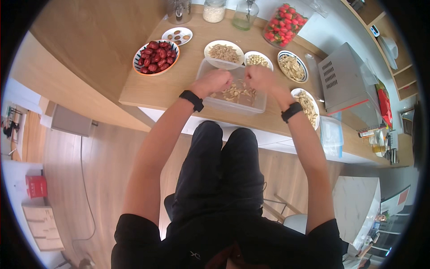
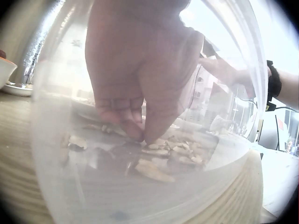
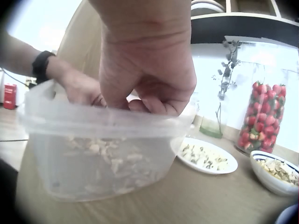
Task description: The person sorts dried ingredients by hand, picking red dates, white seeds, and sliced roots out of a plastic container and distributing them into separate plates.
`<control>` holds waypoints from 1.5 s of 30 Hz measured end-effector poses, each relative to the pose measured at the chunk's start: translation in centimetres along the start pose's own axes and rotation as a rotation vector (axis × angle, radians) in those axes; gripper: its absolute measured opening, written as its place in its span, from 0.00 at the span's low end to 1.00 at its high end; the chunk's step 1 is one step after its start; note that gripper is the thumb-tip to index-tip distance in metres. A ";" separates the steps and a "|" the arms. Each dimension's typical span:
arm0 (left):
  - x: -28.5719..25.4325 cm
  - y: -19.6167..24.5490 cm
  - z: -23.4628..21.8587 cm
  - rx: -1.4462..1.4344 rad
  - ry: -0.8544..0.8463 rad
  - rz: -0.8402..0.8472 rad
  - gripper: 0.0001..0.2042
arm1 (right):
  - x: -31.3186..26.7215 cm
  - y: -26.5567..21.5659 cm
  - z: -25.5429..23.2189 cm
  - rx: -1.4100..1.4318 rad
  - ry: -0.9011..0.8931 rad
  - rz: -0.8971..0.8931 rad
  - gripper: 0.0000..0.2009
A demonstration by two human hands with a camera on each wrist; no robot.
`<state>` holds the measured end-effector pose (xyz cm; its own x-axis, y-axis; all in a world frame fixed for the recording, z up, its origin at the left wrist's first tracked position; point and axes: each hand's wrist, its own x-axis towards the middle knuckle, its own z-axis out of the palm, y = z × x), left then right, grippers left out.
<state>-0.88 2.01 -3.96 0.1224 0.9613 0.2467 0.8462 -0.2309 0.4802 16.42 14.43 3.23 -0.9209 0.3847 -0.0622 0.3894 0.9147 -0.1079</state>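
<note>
A clear plastic container [image 1: 259,106] holds pale dried slices [image 1: 237,93] over its bottom. My left hand [image 1: 216,82] reaches down inside; through the wall in the left wrist view, its thumb and fingertips [image 2: 138,134] meet close over the slices, nothing visible between them. Over the container's far right part is my right hand [image 1: 260,79], fingers curled inward. In the right wrist view, the rim hides the tips of this right hand [image 3: 149,84], and I cannot tell if they pinch a slice.
Left stands a bowl of red dates [image 1: 156,57], beside a plate with small round pieces [image 1: 178,36]. Behind are a plate of brownish strips [image 1: 224,53] and one of pale seeds [image 1: 257,60]. Right are bowls of slices [image 1: 292,67], a strawberry jar [image 1: 286,26] and a microwave [image 1: 345,78].
</note>
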 end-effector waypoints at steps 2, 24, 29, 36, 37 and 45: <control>0.2 0.0 0.1 -0.032 0.007 -0.044 0.03 | -0.6 0.1 -2.1 0.034 0.057 0.026 0.09; 0.5 -0.1 0.0 -0.004 -0.020 -0.044 0.01 | -0.7 -1.1 4.1 -0.310 0.080 -0.130 0.07; 0.2 -0.2 0.3 -0.007 0.015 -0.039 0.00 | -1.5 -2.0 1.9 0.013 0.039 -0.010 0.11; 0.6 0.1 -0.2 0.029 -0.104 -0.053 0.01 | -1.7 -0.9 0.1 -0.041 0.028 -0.094 0.06; 0.6 0.2 -0.3 0.020 -0.095 -0.067 0.01 | -1.4 -0.4 0.7 -0.114 0.036 -0.124 0.05; 0.5 -0.2 0.2 0.017 -0.028 -0.048 0.01 | -0.8 -0.4 3.8 -0.144 0.040 -0.085 0.06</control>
<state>-0.89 2.57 -4.07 0.0958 0.9751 0.1999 0.8604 -0.1822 0.4760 17.04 13.31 -0.44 -0.9514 0.3073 -0.0193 0.3066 0.9513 0.0322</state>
